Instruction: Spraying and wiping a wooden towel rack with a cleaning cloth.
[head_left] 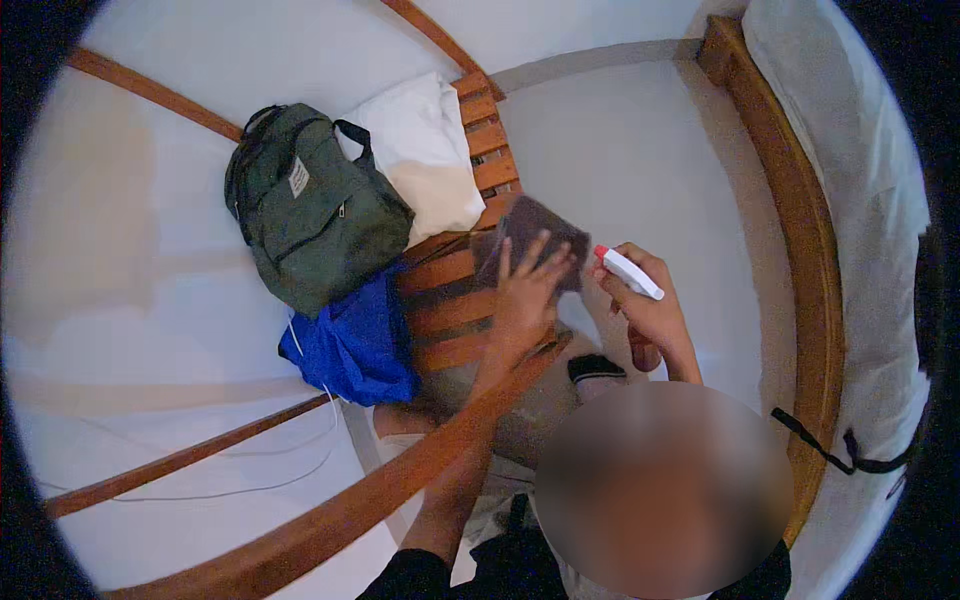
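Observation:
My left hand (527,293) lies with fingers spread over a flat, dark brown, roughly rectangular item (540,222), blurred by motion. Whether it is a pouch, a book cover or something else I cannot tell. It reaches past the edge of the slatted wooden bench (440,315), and what supports it is hidden. Just to its right, my right hand (652,312) is closed round a spray bottle. The bottle's white trigger head with a red nozzle (628,272) shows above the fingers, the nozzle pointing toward the brown item. Most of the bottle's body is covered by the hand.
A dark green backpack (318,215) leans at the bench's left, beside a white cloth bundle (430,150) and a blue bag (362,345). A wooden armrest (400,480) crosses the lower left. On the right runs a wooden bed frame (800,220) with a black strap (830,455).

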